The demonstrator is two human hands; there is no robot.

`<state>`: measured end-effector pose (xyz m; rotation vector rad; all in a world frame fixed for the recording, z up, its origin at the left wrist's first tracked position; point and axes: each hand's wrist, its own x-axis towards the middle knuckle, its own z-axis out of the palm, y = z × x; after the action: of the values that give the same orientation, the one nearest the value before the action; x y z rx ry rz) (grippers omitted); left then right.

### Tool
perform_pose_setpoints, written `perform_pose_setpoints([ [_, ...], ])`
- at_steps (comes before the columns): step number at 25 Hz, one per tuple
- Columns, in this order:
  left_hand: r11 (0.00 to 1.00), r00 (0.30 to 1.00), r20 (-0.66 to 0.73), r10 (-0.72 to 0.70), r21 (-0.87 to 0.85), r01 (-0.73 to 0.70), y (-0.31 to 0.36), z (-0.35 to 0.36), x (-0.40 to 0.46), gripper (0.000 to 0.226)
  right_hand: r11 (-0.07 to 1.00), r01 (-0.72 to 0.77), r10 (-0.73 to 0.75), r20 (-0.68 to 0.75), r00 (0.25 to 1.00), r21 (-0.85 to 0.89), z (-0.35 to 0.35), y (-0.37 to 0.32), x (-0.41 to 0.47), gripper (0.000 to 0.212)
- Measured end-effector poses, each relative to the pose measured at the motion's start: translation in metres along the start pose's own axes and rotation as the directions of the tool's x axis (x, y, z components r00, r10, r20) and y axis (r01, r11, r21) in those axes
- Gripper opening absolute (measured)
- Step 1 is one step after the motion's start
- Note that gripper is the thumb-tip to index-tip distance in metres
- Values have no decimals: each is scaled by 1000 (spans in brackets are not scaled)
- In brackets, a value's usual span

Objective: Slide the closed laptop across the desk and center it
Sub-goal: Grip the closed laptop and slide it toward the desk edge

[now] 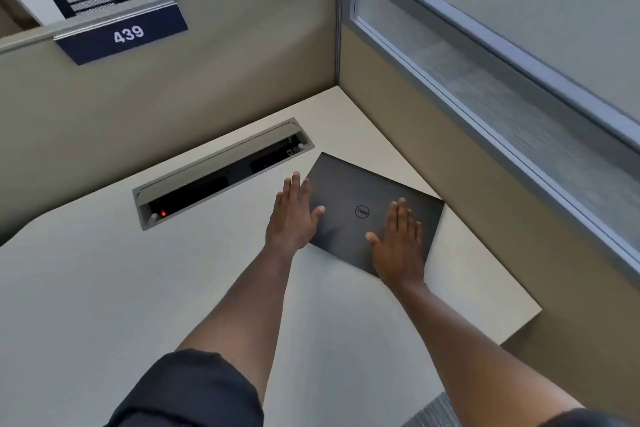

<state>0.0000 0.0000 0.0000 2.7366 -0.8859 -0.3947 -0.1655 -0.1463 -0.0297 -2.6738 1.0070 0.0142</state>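
A closed dark grey laptop (356, 194) with a round logo lies flat and skewed on the white desk (104, 288), toward the far right corner. My left hand (294, 215) rests flat across the laptop's left edge, fingers together, thumb on the lid. Flat on the lid's near right part lies my right hand (398, 243), palm down, covering that corner. Neither hand curls around the laptop; both press on top of it.
A recessed cable tray (221, 170) with an open flap and a red light sits in the desk left of the laptop. Beige cubicle partitions (173, 97) wall the back and right sides. The desk's right end (533, 312) lies near the right partition.
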Motion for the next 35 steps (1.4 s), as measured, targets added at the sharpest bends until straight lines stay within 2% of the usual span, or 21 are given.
perform_pose_setpoints([
  [8, 998, 992, 114, -60, 40, 56, -6, 13, 16, 74, 993, -111, 112, 40, 993, -46, 15, 19, 3, 79],
  [12, 995, 985, 145, -98, 38, 94, -6, 18, 23, 78, 971, -234, 236, 51, 971, -40, 15, 21, 3, 80],
  [17, 993, 975, 188, -121, 19, 120, -8, 24, 33, 87, 888, -449, 440, 94, 893, 103, 11, 25, 11, 85],
  [22, 980, 962, 216, -167, -68, 185, -6, 29, 42, 92, 831, -509, 499, 105, 860, 225, 15, 28, 21, 90],
  [27, 955, 936, 236, -262, -75, 286, -6, 31, 55, 101, 719, -633, 608, 181, 773, 287, 13, 35, 37, 96],
  [31, 859, 865, 245, -438, -172, 483, 1, 32, 70, 83, 600, -734, 675, 293, 678, 316, 7, 42, 56, 97],
  [35, 785, 817, 303, -490, -254, 565, -7, 23, 81, 51, 523, -779, 694, 358, 625, 346, 12, 57, 62, 92],
])
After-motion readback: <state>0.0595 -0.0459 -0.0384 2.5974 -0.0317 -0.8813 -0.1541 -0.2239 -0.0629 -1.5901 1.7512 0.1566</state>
